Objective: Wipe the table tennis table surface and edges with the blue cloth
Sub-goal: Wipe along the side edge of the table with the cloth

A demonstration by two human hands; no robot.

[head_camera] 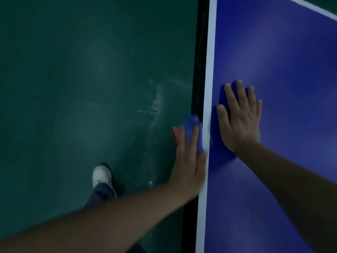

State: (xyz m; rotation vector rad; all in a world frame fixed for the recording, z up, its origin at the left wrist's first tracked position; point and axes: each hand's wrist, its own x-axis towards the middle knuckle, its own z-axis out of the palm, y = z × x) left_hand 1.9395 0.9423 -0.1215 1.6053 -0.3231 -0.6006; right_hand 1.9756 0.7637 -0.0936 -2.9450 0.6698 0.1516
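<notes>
Our left hand (189, 161) presses the blue cloth (191, 123) against the side edge of the worktop (291, 70). Its fingers (182, 143) lie straight along the cloth, which bunches out past the fingertips. Our right hand (238, 121) rests flat on the blue top just inside the white border line (209, 70), spread and holding nothing. Below us the dim, dark green floor (73, 88) shows pale scuff marks (160, 99), a white shoe (101, 175), and a small red block (175, 134) just beside the cloth.
</notes>
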